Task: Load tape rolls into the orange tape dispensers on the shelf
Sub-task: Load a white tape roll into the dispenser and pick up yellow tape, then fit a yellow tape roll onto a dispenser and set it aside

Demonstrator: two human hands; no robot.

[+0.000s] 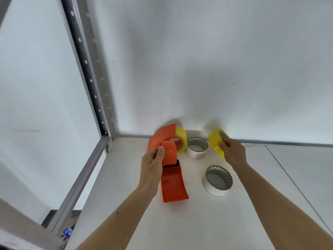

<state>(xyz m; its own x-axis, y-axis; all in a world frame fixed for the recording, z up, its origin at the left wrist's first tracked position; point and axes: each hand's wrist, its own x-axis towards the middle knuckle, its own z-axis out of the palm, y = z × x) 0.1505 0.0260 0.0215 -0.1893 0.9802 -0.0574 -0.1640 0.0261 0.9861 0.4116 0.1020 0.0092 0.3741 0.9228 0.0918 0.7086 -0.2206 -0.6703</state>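
My left hand (153,162) grips an orange tape dispenser (172,181) by its upper curved part; its long handle lies toward me on the white shelf (180,222). Behind it stands a second orange dispenser (162,135) with a yellow tape roll (181,137) in it, against the back wall. My right hand (233,150) holds a loose yellow tape roll (217,139) tilted on edge, lifted slightly near the wall. Two white tape rolls lie flat: one (196,147) between the dispensers and my right hand, the other (217,180) nearer to me.
A perforated grey metal upright (88,74) and a frame rail (81,179) bound the shelf on the left. A white wall closes the back. A seam (295,184) in the shelf surface runs diagonally at the right.
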